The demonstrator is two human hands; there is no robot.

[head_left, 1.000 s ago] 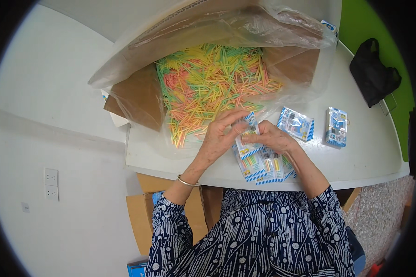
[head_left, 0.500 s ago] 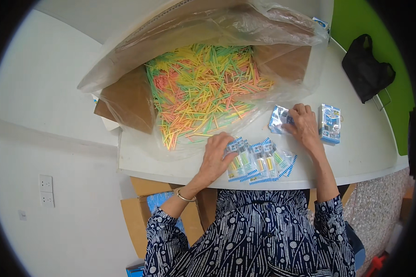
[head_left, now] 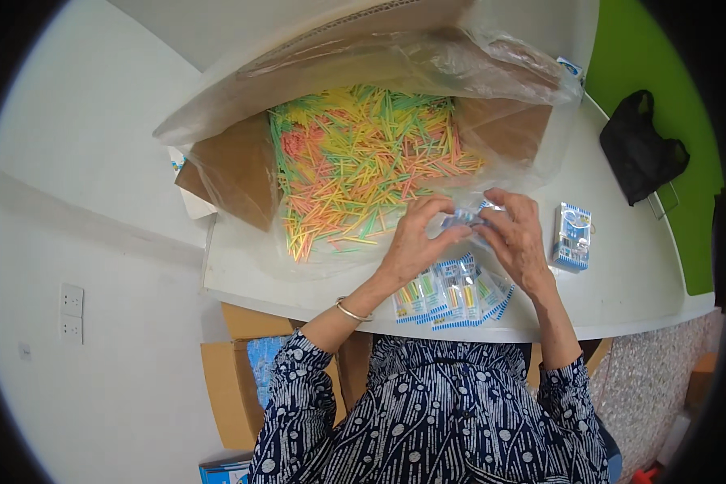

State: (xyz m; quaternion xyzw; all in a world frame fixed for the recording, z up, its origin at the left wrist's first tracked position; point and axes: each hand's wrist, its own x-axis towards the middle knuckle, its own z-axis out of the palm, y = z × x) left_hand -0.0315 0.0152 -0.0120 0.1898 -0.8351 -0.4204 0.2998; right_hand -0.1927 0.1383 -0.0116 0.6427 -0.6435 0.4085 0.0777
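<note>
My left hand and my right hand meet over the white table, both gripping a small clear packet with blue print. Just below the hands lies a fanned row of filled packets holding coloured sticks. Behind the hands a cardboard box lined with clear plastic is full of loose yellow, green, orange and pink sticks. A stack of empty blue-and-white packets stands to the right of my right hand.
A black bag lies at the table's far right by a green wall. Cardboard boxes stand on the floor under the table's left side. A wall socket is at the left.
My right hand came back from the packet stack at the right, and my left hand lifted off the fanned packets. Both now hold one packet together near the box.
</note>
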